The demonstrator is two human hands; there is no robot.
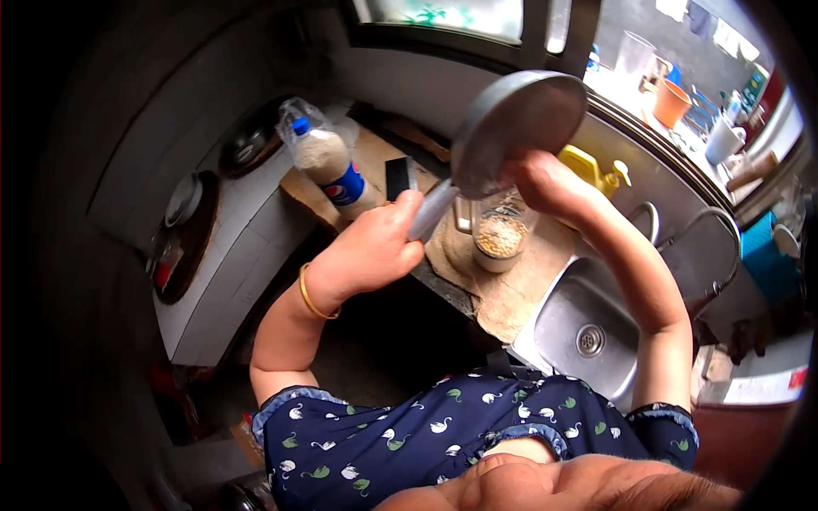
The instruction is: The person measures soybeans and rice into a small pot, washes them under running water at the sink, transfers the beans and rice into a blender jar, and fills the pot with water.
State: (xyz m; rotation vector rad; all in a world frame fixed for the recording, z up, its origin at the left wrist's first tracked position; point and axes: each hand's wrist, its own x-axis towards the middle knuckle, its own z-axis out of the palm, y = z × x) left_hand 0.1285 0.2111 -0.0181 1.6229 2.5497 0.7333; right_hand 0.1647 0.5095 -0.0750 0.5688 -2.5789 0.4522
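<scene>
A round grey metal pan [520,123] is held up and tilted over the counter. My left hand [371,251] is wrapped round its handle [433,209]. My right hand [541,183] is at the pan's lower right side, its fingers hidden inside or behind the pan. Just below the pan stands a clear container of pale grains or beans [500,238] on a beige cloth [511,311]. To the left, a plastic bottle with a blue cap and blue label [328,162] holds something whitish. Between bottle and pan lies a dark flat object [399,177].
A steel sink [588,328] with a curved tap [724,243] is at the right. Behind it stands a yellow bottle [592,168]. Lidded pots sit in the tiled stove [230,247] at the left. An orange pot [671,102] stands outside the window.
</scene>
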